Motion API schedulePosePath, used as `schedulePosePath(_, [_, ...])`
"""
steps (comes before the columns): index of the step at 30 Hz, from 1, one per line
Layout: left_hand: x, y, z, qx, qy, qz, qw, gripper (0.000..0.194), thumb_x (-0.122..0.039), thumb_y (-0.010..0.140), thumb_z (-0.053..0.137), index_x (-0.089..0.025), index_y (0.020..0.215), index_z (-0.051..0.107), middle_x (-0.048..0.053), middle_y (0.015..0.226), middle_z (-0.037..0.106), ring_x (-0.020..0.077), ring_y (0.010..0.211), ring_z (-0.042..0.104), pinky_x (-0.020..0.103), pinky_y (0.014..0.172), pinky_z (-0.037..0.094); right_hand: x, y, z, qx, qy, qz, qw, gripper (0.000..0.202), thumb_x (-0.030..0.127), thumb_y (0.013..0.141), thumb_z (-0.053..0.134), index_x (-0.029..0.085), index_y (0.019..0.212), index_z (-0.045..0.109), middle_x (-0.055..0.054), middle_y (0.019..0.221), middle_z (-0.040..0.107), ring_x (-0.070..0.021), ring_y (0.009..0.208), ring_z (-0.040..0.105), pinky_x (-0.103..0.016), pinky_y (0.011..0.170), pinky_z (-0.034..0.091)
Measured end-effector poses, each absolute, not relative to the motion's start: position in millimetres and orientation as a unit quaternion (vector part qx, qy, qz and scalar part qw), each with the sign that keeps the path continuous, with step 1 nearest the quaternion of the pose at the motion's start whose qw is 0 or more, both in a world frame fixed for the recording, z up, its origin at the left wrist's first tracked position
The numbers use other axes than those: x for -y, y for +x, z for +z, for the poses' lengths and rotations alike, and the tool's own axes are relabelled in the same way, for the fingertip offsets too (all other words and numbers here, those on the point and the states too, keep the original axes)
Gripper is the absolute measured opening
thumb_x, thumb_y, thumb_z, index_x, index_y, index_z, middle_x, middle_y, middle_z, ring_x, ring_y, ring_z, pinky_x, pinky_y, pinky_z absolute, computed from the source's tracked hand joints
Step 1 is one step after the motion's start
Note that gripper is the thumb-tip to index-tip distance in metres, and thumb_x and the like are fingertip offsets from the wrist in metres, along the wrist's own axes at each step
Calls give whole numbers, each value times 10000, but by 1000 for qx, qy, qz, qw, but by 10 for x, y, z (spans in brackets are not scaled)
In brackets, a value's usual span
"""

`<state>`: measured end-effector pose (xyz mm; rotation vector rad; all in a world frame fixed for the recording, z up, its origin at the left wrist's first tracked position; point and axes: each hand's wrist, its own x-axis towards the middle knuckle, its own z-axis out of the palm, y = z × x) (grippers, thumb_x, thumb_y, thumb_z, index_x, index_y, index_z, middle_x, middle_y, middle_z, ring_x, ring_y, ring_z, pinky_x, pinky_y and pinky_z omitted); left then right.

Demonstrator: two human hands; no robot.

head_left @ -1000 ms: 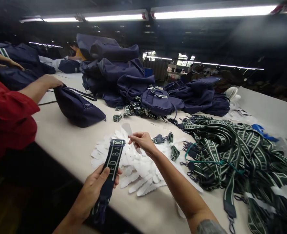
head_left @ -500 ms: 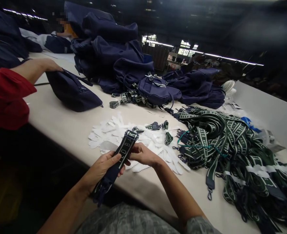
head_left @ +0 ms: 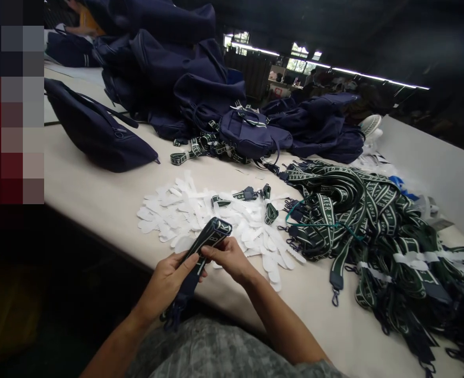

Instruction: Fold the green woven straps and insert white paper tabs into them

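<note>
While a slumped navy bag [head_left: 101, 134] lies at the left of the worktop [head_left: 101, 197], the left hand [head_left: 168, 281] grips a folded, lettered strap [head_left: 192, 281] that slants upward over the worktop's front edge, with white strips [head_left: 176, 210] scattered behind it; the right hand [head_left: 232, 257] pinches the same strap near its upper end. Farther right lies a tangled heap of similar straps [head_left: 358, 210].

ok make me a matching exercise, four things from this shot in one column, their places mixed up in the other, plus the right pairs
Things
1. folded strap
2. loose white strips
3. teal cord
4. white fan

Places
A. lying across the strap heap
B. near the pale panel
C. held by the left hand and right hand
D. spread on the table

Pairs: 1-C, 2-D, 3-A, 4-B
</note>
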<state>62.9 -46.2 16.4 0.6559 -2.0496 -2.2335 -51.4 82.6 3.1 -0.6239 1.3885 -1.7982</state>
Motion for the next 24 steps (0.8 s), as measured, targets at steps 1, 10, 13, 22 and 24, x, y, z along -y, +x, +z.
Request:
schedulePosePath(1, [456,631,131,665,216,-715,22,472,-558,828,648,-108,968,661,87,760,713,180,666,639,237,584,505,-860,-531,26,-550,-254,-693,392,434,565,734,738,136,739,670,-5,635,592,-98,565,472,-239,560,365])
schedulePosePath(10, [472,545,-53,637,257,-726,10,493,-564,787,688,-110,978,681,87,724,715,171,617,629,218,545,470,-1058,-343,-165,-763,-218,-574,202,125,294,852,639,193,906,688,0,684,669,-132,604,600,-256,632,445])
schedulePosePath(13, [445,506,-82,649,250,-718,-31,488,-586,800,657,-121,947,657,82,685,704,171,585,620,220,518,460,-1057,-163,-218,-782,-197,-574,145,84,283,819,677,206,836,649,1,686,676,-152,622,624,-271,644,458])
schedulePosePath(22, [413,598,-261,678,194,-698,-122,413,-534,809,677,-143,942,687,29,685,678,152,619,584,201,555,424,-1290,-188,-260,-572,-121,-683,438,303,347,758,685,163,993,741,-52,940,737,-85,466,552,-229,482,435])
schedulePosePath(24, [396,621,-286,676,184,-699,-141,423,-521,815,674,-138,995,692,33,706,686,158,633,589,203,561,428,-1321,-152,-309,-579,-127,-679,432,283,364,765,706,162,960,747,-48,891,731,-122,542,603,-246,531,474])
